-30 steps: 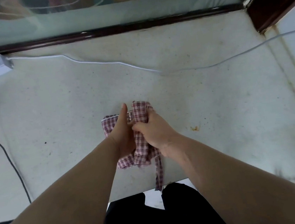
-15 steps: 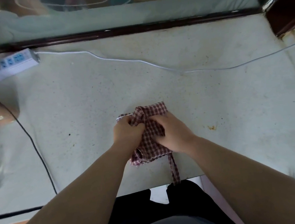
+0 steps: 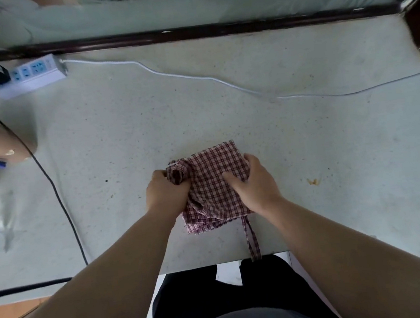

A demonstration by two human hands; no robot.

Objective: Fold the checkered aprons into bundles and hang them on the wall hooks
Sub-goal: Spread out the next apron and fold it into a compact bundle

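Your hands have drawn apart, spreading the apron [image 3: 217, 184] wider. Its strap [image 3: 252, 240] trails down over the near edge of the table [image 3: 333, 144] at lower centre. Your left hand [image 3: 164, 192] clamps its fingers on the bunched left corner; your right hand [image 3: 255, 185] curls its fingers round the right edge. The apron lies flat mid-frame, long axis near-to-far. A power strip [image 3: 34, 74] sits upper left.

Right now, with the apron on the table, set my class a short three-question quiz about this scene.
1. True or false: the left hand grips the bunched left edge of the checkered apron.
2. What hangs over the near edge of the table? A the apron strap; B a white cable; C a power strip.
3. Fill in: the ___ hand's thumb lies on top of the cloth.
Key: 1 true; 2 A; 3 right hand.
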